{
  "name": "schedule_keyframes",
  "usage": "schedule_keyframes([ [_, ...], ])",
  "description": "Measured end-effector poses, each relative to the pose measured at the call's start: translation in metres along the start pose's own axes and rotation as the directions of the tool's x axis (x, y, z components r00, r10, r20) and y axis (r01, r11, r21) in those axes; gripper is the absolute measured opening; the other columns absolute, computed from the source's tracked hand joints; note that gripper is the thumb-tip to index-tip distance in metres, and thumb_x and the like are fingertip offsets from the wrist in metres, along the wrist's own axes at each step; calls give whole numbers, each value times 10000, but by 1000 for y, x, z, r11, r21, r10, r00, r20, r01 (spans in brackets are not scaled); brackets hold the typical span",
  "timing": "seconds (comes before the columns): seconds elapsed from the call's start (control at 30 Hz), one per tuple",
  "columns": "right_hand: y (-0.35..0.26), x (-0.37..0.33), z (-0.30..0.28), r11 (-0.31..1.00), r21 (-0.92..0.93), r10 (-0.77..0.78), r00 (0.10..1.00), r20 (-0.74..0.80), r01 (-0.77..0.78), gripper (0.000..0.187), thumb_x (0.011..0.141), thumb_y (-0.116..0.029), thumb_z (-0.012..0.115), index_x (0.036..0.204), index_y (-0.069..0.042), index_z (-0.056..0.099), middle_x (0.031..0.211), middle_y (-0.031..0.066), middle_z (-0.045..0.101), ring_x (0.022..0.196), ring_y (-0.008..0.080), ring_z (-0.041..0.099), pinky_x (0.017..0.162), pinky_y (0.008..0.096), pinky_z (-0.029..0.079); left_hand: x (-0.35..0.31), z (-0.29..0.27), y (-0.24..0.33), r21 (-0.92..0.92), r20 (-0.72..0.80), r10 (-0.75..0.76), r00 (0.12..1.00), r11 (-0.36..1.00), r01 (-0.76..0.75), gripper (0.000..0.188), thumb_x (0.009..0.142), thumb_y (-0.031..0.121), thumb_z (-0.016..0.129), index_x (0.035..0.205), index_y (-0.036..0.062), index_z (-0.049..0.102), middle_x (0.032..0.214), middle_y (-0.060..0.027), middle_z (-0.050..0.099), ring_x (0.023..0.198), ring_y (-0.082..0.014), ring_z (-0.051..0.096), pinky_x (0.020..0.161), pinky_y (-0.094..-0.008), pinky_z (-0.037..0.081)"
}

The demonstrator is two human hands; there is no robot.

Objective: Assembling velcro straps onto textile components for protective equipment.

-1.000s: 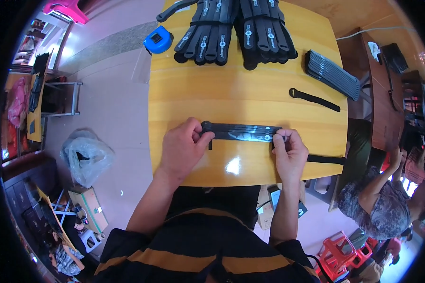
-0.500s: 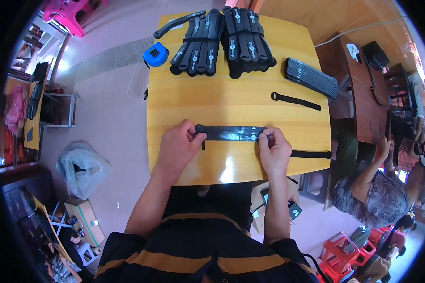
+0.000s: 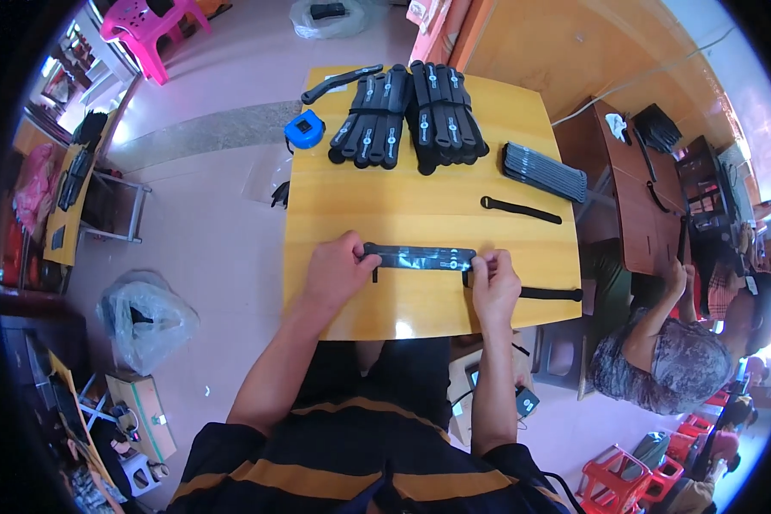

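At the left edge of the desk (image 3: 420, 324) sits a blue tape measure (image 3: 304, 130). Your left hand (image 3: 334, 272) has a narrow grip on the left end of a stack of black straps (image 3: 421, 258), which spans the gap between your hands over the near part of the desk. Beyond it lie two banded bundles (image 3: 367, 128) of straps, side by side. Your right hand (image 3: 497, 287) pinches the stack's right end. Farther right are a loose strap (image 3: 522, 210), a flat pile (image 3: 544, 171) behind it, and another strap (image 3: 552, 294) beside your right hand.
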State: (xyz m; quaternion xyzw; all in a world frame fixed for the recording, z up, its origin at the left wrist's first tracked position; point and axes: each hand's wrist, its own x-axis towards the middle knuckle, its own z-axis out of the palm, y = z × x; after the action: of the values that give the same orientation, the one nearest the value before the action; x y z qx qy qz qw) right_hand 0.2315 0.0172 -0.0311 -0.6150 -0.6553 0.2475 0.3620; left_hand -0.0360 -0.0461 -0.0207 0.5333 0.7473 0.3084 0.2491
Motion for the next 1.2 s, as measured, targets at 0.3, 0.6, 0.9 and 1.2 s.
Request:
schedule_keyframes([
  [0.3,-5,-3,-6,982,-164,-85,996,35,90,178,878,-200,743,916,-41,675,852,143,674,754,325,681,692,418,544,0,1,-4,4,10,-13,1000,1000,13,297,793,264,811,806,43,614,693,-139,668,683,-356,674,637,-447,533],
  [0.6,4,5,-3,959,-277,-60,998,23,64,186,868,-219,750,867,-58,658,792,137,667,722,352,664,672,456,528,2,0,-1,13,15,15,1000,1000,-15,318,782,280,823,806,39,617,697,-144,667,696,-363,678,649,-447,538],
  [0.9,-50,-23,28,857,-81,-502,861,84,508,157,874,-49,673,1028,-43,643,990,150,669,925,353,648,821,445,514,-1,-2,-8,-75,-3,36,999,997,-36,274,825,250,783,821,29,621,705,-150,662,645,-333,660,615,-427,519],
  [1.2,-65,-49,61,766,-119,-502,704,503,632,597,932,-297,680,1440,-28,519,1534,162,471,1455,328,402,1187,548,285,13,-12,-6,-83,-367,234,900,956,-282,86,914,119,646,933,37,625,832,-154,654,790,-324,668,696,-443,521],
])
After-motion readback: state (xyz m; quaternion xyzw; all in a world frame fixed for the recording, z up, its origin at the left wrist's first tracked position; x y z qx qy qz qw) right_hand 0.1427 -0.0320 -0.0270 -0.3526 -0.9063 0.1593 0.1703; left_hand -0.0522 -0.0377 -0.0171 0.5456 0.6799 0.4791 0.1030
